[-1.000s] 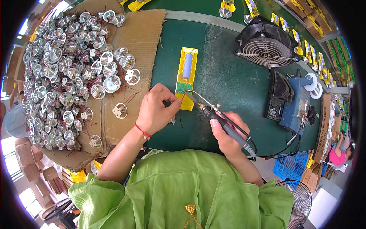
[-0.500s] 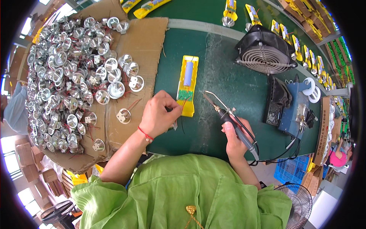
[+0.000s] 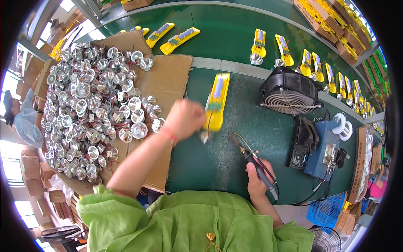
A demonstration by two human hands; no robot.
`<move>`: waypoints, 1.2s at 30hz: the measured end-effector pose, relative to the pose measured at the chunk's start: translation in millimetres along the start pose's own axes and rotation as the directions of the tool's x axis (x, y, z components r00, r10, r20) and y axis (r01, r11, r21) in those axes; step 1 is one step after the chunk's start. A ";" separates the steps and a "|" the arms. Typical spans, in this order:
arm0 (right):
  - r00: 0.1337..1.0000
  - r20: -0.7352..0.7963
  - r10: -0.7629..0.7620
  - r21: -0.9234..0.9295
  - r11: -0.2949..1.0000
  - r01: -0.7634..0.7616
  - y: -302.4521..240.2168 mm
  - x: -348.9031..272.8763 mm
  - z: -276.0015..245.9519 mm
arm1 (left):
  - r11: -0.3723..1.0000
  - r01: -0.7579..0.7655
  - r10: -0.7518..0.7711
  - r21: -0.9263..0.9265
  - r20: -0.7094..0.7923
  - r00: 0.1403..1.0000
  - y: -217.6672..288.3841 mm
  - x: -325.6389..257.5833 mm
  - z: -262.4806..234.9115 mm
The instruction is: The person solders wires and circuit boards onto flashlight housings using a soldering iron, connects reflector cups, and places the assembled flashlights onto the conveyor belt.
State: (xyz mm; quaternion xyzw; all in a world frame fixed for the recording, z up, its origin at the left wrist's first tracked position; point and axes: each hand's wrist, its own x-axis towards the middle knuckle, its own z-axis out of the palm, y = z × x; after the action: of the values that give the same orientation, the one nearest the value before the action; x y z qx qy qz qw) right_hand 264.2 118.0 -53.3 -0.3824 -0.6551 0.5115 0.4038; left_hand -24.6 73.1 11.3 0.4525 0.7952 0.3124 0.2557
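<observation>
L hand (image 3: 186,119), centre of frame, is closed round the lower end of a yellow casing (image 3: 217,102); fingers hidden behind the knuckles, so exact grip can't be made out. Casing is long & narrow w/ a grey strip down its middle, tilted slightly, upper end pointing to top of frame, and sits over the green worktop (image 3: 235,151); can't tell if it's lifted or resting. A small silver reflector (image 3: 205,136) hangs just below the hand at the casing's lower end, w/ thin wires by it. Hand is motion-blurred.

R hand (image 3: 258,181), lower centre-right, is wrapped shut on a soldering iron (image 3: 253,159); tip points up-left twd the casing but is apart from it, above the worktop.

Left of frame: big pile of silver reflectors (image 3: 90,109) on cardboard (image 3: 168,80), just beside L forearm. Right of centre: black fan (image 3: 289,95), below it a black stand (image 3: 303,143) & blue box (image 3: 325,151), w/ white spools (image 3: 342,126) next to it. Top of frame: more yellow casings (image 3: 258,42) in a row along the belt. Far left edge: another person in light blue (image 3: 23,122). Bottom: green sleeve (image 3: 180,227) of the wearer.
</observation>
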 end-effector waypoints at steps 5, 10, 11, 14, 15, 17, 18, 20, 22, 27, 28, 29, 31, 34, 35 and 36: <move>0.998 0.058 -0.008 -0.095 0.995 0.013 -0.9 2.4 -4.8 | 0.964 0.048 0.018 0.261 -0.245 0.969 -12.2 178.6 -45.6; 0.986 0.107 0.125 -0.090 0.989 -0.116 -4.8 5.4 -8.3 | 0.635 0.410 -0.240 0.654 -0.338 0.910 -55.7 223.5 -109.9; 0.986 0.114 0.119 -0.084 0.990 -0.110 -5.4 5.5 -8.3 | 0.596 0.363 -0.321 0.716 -0.202 0.925 -58.1 219.0 -116.9; 0.986 0.103 0.132 -0.071 0.990 -0.125 -6.1 5.0 -7.4 | 0.632 0.229 -0.220 0.740 -0.112 0.969 -45.4 193.3 -118.0; 0.986 0.096 0.139 -0.037 0.990 -0.136 -5.9 5.0 -7.6 | 0.669 0.190 -0.131 0.718 -0.138 0.982 -37.9 178.0 -112.2; 0.991 0.070 0.115 -0.080 0.991 -0.109 -4.8 6.3 -6.3 | 0.691 0.164 -0.100 0.704 -0.131 0.986 -21.7 136.3 -95.5; 0.991 0.057 0.124 -0.071 0.990 -0.119 -5.7 4.3 -5.0 | 0.682 0.146 -0.070 0.716 -0.136 0.988 -17.4 103.8 -81.4; 0.993 0.045 0.105 -0.045 0.994 -0.103 -7.2 3.0 -2.9 | 0.662 0.059 0.125 0.748 -0.187 0.974 -9.1 30.4 -42.7; 0.998 0.016 0.068 0.009 0.998 -0.068 -7.6 3.3 2.6 | 0.765 -0.006 0.199 0.644 -0.227 0.953 1.5 -33.8 -4.5; 1.000 0.017 -0.004 -0.005 1.000 0.004 -11.6 1.9 3.9 | 0.877 -0.015 0.185 0.480 -0.309 0.933 9.3 -113.5 30.7; 0.999 0.020 -0.036 -0.034 0.999 0.037 -11.7 1.7 3.8 | 0.893 -0.042 0.223 0.448 -0.358 0.907 4.2 -120.7 22.2; 0.999 0.023 -0.039 -0.025 0.999 0.040 -12.1 0.5 3.4 | 0.904 -0.076 0.255 0.420 -0.389 0.885 -2.3 -127.7 13.1; 0.999 0.003 -0.045 -0.018 0.999 0.045 -12.4 -1.8 3.3 | 0.824 0.071 0.270 0.562 -0.499 0.823 -25.9 -133.9 -11.4; 0.998 -0.026 -0.064 0.007 0.998 0.064 -13.1 -4.4 5.2 | 0.640 0.094 0.258 0.762 -0.329 0.908 -53.8 -137.1 -22.1; 0.996 -0.033 -0.077 0.018 0.997 0.078 -13.8 -4.6 5.7 | 0.545 0.093 0.288 0.833 -0.290 0.913 -59.6 -136.2 -19.9; 0.995 -0.043 -0.089 0.031 0.995 0.091 -15.0 -5.1 6.1 | 0.446 0.071 0.265 0.892 -0.207 0.942 -63.5 -134.8 -17.4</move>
State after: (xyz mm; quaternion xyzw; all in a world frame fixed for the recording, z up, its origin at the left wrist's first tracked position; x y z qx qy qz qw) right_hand 259.2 108.4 -40.2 -0.3565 -0.6546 0.4952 0.4463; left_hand -10.2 -75.2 -6.5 0.5077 0.8421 -0.0673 -0.1690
